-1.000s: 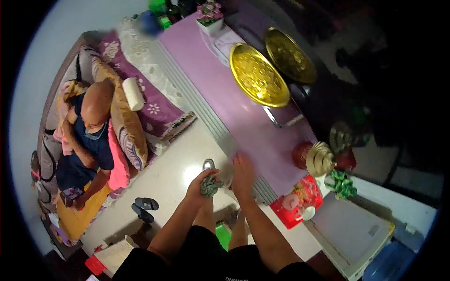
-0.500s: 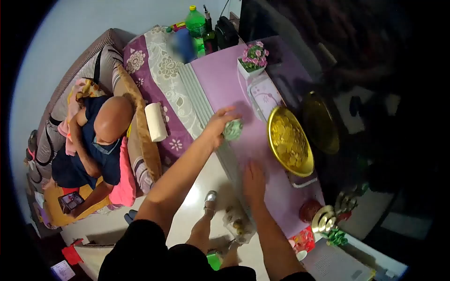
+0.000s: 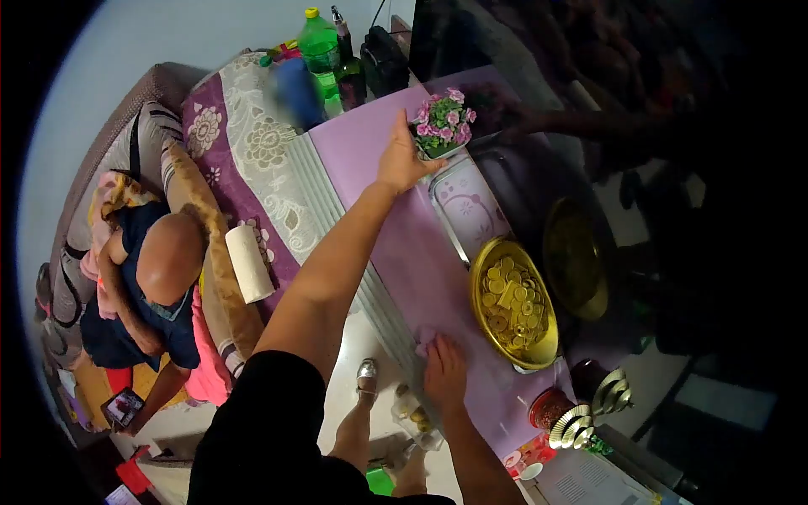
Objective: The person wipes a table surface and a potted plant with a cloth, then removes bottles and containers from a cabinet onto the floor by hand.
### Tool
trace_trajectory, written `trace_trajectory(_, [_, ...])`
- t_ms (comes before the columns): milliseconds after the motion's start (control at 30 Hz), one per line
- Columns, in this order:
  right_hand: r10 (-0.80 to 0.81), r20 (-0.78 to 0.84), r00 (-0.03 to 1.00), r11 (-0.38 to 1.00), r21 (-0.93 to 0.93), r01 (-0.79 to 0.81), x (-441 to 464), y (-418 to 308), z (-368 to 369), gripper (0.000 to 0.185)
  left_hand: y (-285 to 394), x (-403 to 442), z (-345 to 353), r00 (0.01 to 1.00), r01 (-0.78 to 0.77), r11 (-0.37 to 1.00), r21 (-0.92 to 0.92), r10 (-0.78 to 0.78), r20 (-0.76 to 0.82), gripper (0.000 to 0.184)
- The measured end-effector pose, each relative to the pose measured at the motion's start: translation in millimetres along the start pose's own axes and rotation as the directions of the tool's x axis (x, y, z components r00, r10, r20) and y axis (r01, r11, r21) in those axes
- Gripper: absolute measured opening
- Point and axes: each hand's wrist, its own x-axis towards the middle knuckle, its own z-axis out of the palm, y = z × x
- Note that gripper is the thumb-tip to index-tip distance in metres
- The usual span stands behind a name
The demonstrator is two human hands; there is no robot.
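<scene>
At the far part of the pink tabletop (image 3: 396,244), my left hand (image 3: 402,162) is against the small pot of pink flowers (image 3: 442,124), thumb and fingers around its near side. The green crumpled thing is out of sight. My right hand (image 3: 444,372) rests low on the table near its ribbed edge, fingers together on a small pink cloth (image 3: 426,338). Between the flower pot and a golden bowl of coins (image 3: 513,303) lies a white patterned tray (image 3: 467,206).
On the left, a person (image 3: 168,269) sits on a sofa holding a phone (image 3: 124,407). A paper roll (image 3: 249,263) lies beside them. Bottles (image 3: 320,46) stand beyond the table. Red and gold ornaments (image 3: 572,427) stand at its near right; a dark glossy surface borders it.
My left hand has moved up and away to the flower pot, and the green thing no longer shows. My right hand stays low on the table, now with the pink cloth visible. The view has shifted.
</scene>
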Motion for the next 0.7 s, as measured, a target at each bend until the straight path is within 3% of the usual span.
trace_trajectory(133, [0.011, -0.015, 1.0, 0.998, 0.06, -0.011, -3, -2, 0, 0.044, 4, -6, -3, 0.999, 0.025, 0.999, -0.047, -0.027, -0.034, 0.096])
trace_trajectory(233, [0.005, -0.033, 0.999, 0.999, 0.046, -0.004, -4, -3, 0, 0.043, 17, -21, -26, 0.982, 0.143, 0.981, -0.128, -0.157, -0.109, 0.088])
trace_trajectory(433, [-0.009, -0.092, 0.996, 1.0, 0.025, 0.012, 0, -6, 0, 0.036, 37, -114, -109, 0.981, 0.041, 0.976, -0.212, -0.079, -0.176, 0.083])
trace_trajectory(533, [-0.028, -0.109, 0.994, 0.999, 0.026, 0.031, 1, -12, -7, 0.033, 68, -198, -153, 0.973, 0.187, 0.982, 0.037, -0.18, -0.144, 0.083])
trace_trajectory(600, [-0.051, -0.132, 0.99, 0.998, 0.02, 0.054, -5, -12, -9, 0.032, 91, -257, -172, 0.94, 0.324, 0.94, -0.105, -0.333, -0.078, 0.083])
trace_trajectory(633, [-0.062, -0.155, 0.986, 0.998, 0.011, 0.065, -5, -6, -2, 0.032, 82, -293, -172, 0.958, 0.247, 0.969, -0.019, -0.247, -0.143, 0.082])
trace_trajectory(667, [-0.065, -0.174, 0.983, 0.998, 0.005, 0.067, -8, -4, 3, 0.031, 98, -322, -177, 0.924, 0.357, 0.931, -0.074, -0.363, -0.12, 0.081])
trace_trajectory(700, [-0.054, -0.147, 0.988, 0.998, 0.009, 0.056, -9, -5, 2, 0.031, 118, -345, -178, 0.879, 0.417, 0.874, -0.248, -0.458, -0.135, 0.08])
